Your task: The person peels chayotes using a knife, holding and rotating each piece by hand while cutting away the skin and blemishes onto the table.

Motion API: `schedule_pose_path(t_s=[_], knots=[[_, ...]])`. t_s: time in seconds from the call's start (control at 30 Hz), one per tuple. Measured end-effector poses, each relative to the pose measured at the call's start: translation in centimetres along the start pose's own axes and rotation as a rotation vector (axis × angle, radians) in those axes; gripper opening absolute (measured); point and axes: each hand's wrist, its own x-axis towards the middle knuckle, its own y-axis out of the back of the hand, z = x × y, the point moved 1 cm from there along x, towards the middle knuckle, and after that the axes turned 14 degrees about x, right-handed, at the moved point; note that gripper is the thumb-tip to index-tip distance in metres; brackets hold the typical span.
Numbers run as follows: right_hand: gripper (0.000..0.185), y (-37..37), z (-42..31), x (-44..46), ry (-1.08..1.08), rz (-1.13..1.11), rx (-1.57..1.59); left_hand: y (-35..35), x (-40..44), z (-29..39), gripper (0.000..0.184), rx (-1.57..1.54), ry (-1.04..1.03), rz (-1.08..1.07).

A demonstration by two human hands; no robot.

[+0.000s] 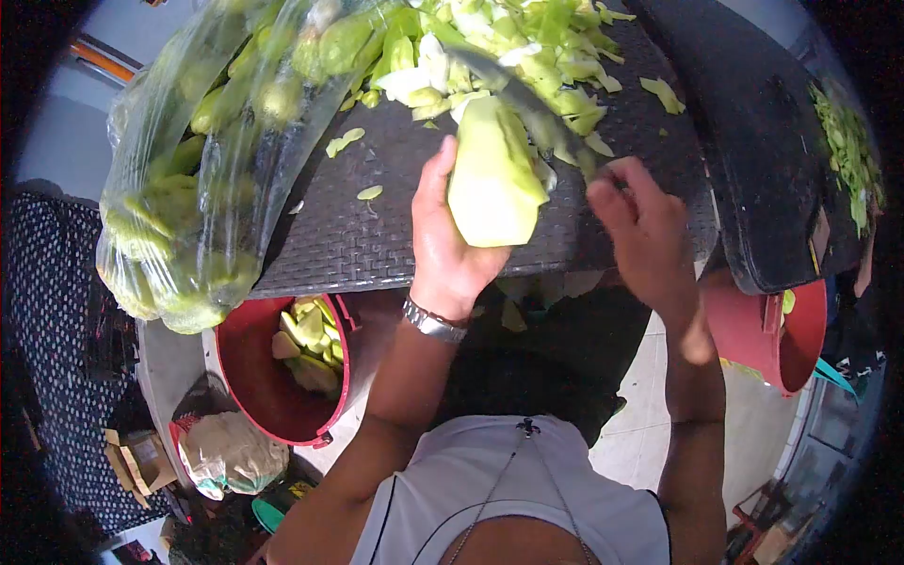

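Note:
A large pale green peeled fruit (494,179) rests upright in my left hand (447,235), whose fingers wrap round its lower left side and base. My right hand (645,221) is closed round the handle end of a knife (527,104), just right of the fruit. The knife's blade slants up and left behind the fruit, blurred and smeared with green. Behind both hands, a heap of pale green and white peelings (565,47) lies on the dark woven table (377,240).
A clear plastic bag of green fruits (188,207) hangs over the table's left edge. Below it stands a red bucket (282,414) with pale pieces inside. A black board (744,169) lies at the right, above another red bucket (800,348). A sack (231,452) sits at lower left.

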Motion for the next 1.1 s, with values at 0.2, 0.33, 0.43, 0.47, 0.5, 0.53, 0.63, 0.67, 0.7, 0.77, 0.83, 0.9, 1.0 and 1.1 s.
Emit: schedule_pose_path(t_s=[0.2, 0.33, 0.43, 0.47, 0.5, 0.53, 0.63, 0.67, 0.7, 0.77, 0.83, 0.9, 1.0, 1.1], knots=[[0.039, -2.3, -1.5, 0.4, 0.038, 0.032, 0.073, 1.4, -0.3, -1.3, 0.055, -0.014, 0.019, -0.134], [0.045, -2.0, 0.5, 3.4, -0.001, 0.203, 0.222, -0.1, -1.1, -0.4, 0.055, -0.042, 0.062, -0.189], [0.046, -3.5, -0.9, 0.9, -0.145, -0.098, 0.504, -0.7, -0.5, 0.2, 0.055, -0.097, 0.048, -0.086], [0.046, -4.7, 0.4, 0.4, -0.042, -0.074, 0.474, -0.9, -0.3, 0.1, 0.055, -0.138, 0.049, -0.03], [0.045, -5.1, 0.5, 0.2, -0.008, -0.042, 0.447, -1.2, -0.3, 0.1, 0.054, -0.068, 0.022, -0.004], [0.045, -5.4, 0.5, 0.1, 0.024, -0.012, 0.421, -1.5, -0.4, 0.0, 0.053, 0.003, -0.004, 0.023], [0.046, -5.6, -0.8, -0.4, -0.01, 0.005, 0.33, -1.6, -0.7, -0.3, 0.047, 0.222, -0.087, 0.14], [0.046, -5.6, -1.2, -0.6, -0.04, -0.002, 0.293, -1.7, -0.7, -0.4, 0.045, 0.294, -0.116, 0.182], [0.046, -5.6, -1.2, -0.7, -0.003, 0.007, 0.293, -1.8, -0.8, -0.6, 0.047, 0.372, -0.182, 0.173], [0.046, -5.9, -0.9, -1.0, 0.062, 0.023, 0.293, -2.0, -1.4, -1.0, 0.057, 0.527, -0.307, 0.161], [0.045, -6.3, -0.3, -1.3, 0.107, 0.029, 0.35, -1.9, -1.1, -0.8, 0.064, 0.411, -0.26, 0.141], [0.043, -6.0, -0.1, -1.2, 0.107, 0.004, 0.422, -1.4, -0.7, -0.8, 0.062, 0.345, -0.231, 0.131], [0.037, -4.6, -0.5, -1.0, 0.026, -0.031, 0.58, -0.1, 0.0, -0.4, 0.053, 0.035, -0.046, -0.105], [0.036, -3.3, 0.1, -1.1, -0.031, 0.024, 0.216, 0.2, 0.4, -0.2, 0.05, 0.049, -0.078, -0.087]])
